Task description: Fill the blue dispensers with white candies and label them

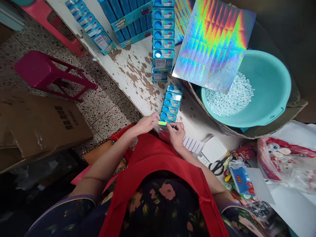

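I pinch one glossy yellow-green strip (162,123) with fingers of left hand (147,124) and right hand (177,136); I judge it unfinished; the row of blue rectangular printed packets (171,103), just beyond at twelve o'clock, appears done.

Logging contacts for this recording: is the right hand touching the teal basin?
Apart. The head view shows white tabletop between the right hand and the teal basin.
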Motion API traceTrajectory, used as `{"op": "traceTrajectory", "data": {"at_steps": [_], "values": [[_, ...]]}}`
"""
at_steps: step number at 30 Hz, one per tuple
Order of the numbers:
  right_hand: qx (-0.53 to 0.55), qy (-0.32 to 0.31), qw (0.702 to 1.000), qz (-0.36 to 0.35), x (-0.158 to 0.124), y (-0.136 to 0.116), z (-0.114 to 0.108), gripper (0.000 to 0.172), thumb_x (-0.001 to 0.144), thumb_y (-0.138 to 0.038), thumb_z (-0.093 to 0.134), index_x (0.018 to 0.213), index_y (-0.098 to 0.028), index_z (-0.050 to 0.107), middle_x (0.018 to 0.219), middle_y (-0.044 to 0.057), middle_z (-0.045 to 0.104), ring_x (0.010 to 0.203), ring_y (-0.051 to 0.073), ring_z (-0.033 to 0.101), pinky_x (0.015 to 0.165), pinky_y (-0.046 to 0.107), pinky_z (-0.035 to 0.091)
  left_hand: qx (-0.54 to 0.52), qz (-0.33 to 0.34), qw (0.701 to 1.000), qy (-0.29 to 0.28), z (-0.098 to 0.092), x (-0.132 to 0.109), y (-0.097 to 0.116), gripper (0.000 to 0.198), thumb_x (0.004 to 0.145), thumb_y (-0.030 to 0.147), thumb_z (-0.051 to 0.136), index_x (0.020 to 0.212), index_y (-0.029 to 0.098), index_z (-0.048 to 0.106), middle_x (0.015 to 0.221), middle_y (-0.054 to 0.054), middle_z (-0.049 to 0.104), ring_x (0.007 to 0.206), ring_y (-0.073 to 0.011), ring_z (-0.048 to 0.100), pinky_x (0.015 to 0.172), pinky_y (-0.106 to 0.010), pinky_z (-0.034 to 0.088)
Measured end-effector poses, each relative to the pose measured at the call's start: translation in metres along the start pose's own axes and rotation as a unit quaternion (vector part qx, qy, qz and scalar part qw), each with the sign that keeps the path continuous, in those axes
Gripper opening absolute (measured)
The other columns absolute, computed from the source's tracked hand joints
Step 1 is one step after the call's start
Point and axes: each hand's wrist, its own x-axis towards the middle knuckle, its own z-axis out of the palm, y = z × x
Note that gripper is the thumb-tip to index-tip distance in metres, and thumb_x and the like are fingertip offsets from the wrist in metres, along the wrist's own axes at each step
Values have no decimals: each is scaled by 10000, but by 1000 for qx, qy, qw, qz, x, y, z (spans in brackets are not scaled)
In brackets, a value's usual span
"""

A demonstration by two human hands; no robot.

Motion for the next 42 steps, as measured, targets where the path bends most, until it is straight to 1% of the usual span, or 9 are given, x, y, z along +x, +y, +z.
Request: {"op": "traceTrajectory", "data": {"at_steps": [7,11,16,20,23,26,30,33,42], "values": [[-91,36,993,-69,4,4,9,193,788,-361,614,675,-210,573,809,36,488,896,211,492,880,395,419,-28,35,999,5,13,22,-20,233,865,288,391,1055,176,463,641,39,507,595,-139,488,603,-228,372],[-50,60,997,-5,7,7,6,249,727,-392,640,757,-211,472,883,29,456,748,158,480,751,337,452,-23,-30,998,58,33,23,-32,259,857,256,417,1098,176,471,649,34,544,630,-151,537,659,-247,418],[5,26,998,56,14,7,5,468,652,-479,711,911,-210,429,880,-7,497,636,99,451,635,258,442,-1,-52,982,181,65,5,-27,386,911,248,336,1253,158,489,1118,-93,638,1035,-192,582,934,-324,431],[-3,2,999,37,18,13,2,427,692,-465,681,933,-203,446,878,8,556,631,107,474,637,268,447,84,-23,986,142,83,-15,-21,469,904,177,335,1361,127,429,1443,-142,411,1275,-251,411,1067,-417,341],[-6,-12,1000,3,13,25,-18,323,835,-446,530,1015,-188,459,952,66,616,762,154,571,712,303,467,128,-47,982,128,87,-28,-25,396,929,210,327,1245,155,559,1346,-134,519,1179,-263,491,1011,-441,401],[-154,-49,985,-57,4,39,-46,309,895,-429,464,1062,-176,522,1045,119,642,917,222,583,823,383,431,104,55,986,122,93,-33,-24,371,959,247,312,1151,166,618,1187,-99,630,1107,-196,554,1013,-354,419],[-317,-189,918,-144,-6,54,-74,242,928,-368,458,879,-210,634,851,65,695,828,229,577,852,418,353,123,178,974,64,109,-20,-5,401,959,177,291,1301,141,499,1378,-113,498,1275,-184,441,1071,-337,352],[-308,-225,903,-200,-7,57,-81,239,945,-347,450,886,-234,652,843,32,702,811,205,563,829,383,342,187,141,972,35,116,-4,12,371,964,210,303,1254,147,527,1272,-135,566,1190,-235,496,992,-400,380],[-390,-129,850,-329,-24,66,-72,287,908,-225,513,1184,-242,591,1149,62,652,1051,233,516,993,438,291,239,44,968,67,115,7,20,307,958,235,338,893,169,631,930,-89,680,910,-231,583,816,-397,337]]}}
